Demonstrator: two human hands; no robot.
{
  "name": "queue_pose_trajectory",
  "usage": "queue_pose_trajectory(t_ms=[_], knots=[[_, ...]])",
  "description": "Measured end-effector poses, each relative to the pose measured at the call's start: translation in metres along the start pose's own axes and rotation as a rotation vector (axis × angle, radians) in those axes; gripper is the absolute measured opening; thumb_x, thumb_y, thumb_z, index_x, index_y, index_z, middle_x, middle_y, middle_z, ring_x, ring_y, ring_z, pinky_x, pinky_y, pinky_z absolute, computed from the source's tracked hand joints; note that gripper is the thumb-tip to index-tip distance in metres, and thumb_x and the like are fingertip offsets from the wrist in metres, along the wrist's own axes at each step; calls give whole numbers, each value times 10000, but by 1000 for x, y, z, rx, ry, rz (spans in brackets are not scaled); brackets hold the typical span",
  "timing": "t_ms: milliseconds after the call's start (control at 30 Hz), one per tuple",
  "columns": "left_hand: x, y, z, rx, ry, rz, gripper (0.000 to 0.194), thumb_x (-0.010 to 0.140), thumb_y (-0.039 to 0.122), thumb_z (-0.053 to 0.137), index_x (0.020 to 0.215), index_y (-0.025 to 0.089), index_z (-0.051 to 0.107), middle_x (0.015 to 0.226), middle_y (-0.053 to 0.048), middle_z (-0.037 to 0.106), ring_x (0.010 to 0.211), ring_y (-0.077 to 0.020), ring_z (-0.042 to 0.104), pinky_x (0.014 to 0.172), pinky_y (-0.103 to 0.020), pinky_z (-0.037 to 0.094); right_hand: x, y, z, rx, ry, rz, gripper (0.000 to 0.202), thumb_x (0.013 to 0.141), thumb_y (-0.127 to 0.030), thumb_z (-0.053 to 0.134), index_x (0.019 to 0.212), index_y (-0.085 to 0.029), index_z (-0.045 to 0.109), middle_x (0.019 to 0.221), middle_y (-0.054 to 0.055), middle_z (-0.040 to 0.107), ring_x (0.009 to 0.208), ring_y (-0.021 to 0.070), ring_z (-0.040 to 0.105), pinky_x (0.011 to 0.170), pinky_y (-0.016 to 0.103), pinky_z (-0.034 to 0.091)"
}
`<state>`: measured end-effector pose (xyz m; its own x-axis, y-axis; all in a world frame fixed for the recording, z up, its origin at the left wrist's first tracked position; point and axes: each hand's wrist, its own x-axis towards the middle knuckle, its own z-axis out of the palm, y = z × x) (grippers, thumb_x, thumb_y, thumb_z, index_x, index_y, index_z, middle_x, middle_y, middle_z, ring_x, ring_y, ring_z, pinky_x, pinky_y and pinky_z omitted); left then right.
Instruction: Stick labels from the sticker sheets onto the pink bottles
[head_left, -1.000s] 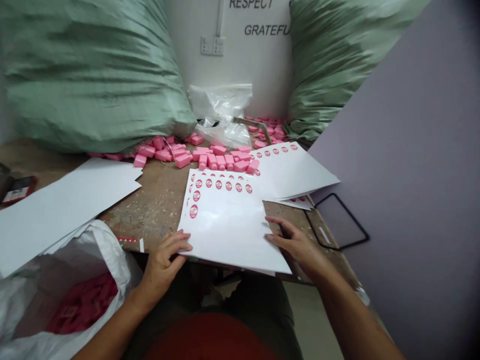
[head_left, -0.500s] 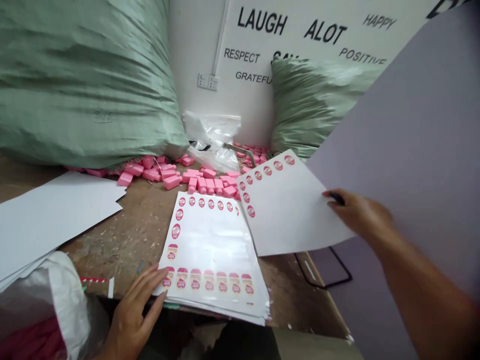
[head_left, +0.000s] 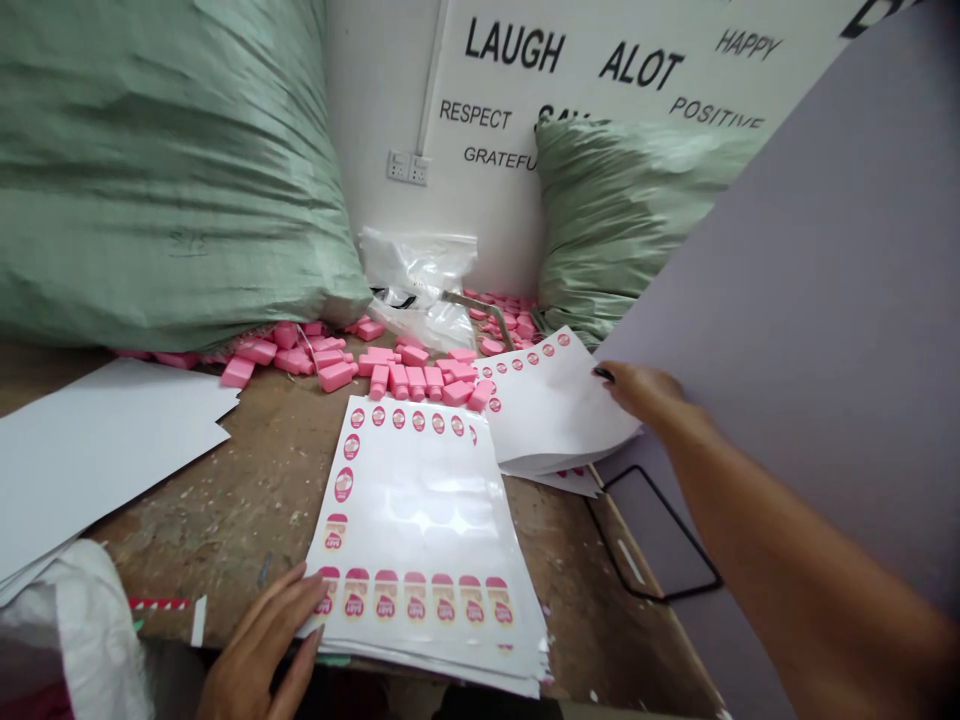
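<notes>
A stack of sticker sheets (head_left: 427, 490) lies before me on the table, with pink labels along its borders and a bare, glossy middle. My left hand (head_left: 262, 640) rests its outstretched fingers on the stack's lower left corner. Behind and right of the stack, my right hand (head_left: 637, 390) grips the right edge of a sticker sheet (head_left: 551, 405) with small oval labels along its top and left edges. This sheet bends over another printed sheet beneath it. A small dark object shows at my right fingertips; its kind I cannot make out.
Pink bottles (head_left: 416, 382) lie across the back of the worktable (head_left: 225, 510). White sheets (head_left: 112, 440) are at left, above a white sack (head_left: 90, 620). Green sacks (head_left: 172, 180) stand behind. A clear plastic bag (head_left: 427, 280) lies by the wall; a grey panel (head_left: 817, 300) bounds the right.
My right hand has lowered the raised sheet and carried it away from me, down onto the table's back right. My left hand stays at the stack's corner. The view has shifted slightly.
</notes>
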<state>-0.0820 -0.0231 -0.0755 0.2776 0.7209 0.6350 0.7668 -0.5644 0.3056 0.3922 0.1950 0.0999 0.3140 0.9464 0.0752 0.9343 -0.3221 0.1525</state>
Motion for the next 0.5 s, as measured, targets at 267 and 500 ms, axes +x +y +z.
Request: queue_pose_trajectory(t_ms=[267,500], knots=[[2,1,-13,-109,-41,-166,342,864,285,570,1207,273,575,1164,-45,693,1077,-203,657,886,-290,563,-34,-32,8,67,279,-49,372,969,-247,351,1199,-155,627,1221,212,608,1121,330,533,845,486,357],[64,-92,-82,187,-25,-449,320,882,299,516,1173,201,605,1219,-78,651,1161,-235,582,1037,-426,437,-120,-82,93,789,-50,-324,300,722,-558,526,956,-446,677,731,39,738,592,286,665,532,388,486]])
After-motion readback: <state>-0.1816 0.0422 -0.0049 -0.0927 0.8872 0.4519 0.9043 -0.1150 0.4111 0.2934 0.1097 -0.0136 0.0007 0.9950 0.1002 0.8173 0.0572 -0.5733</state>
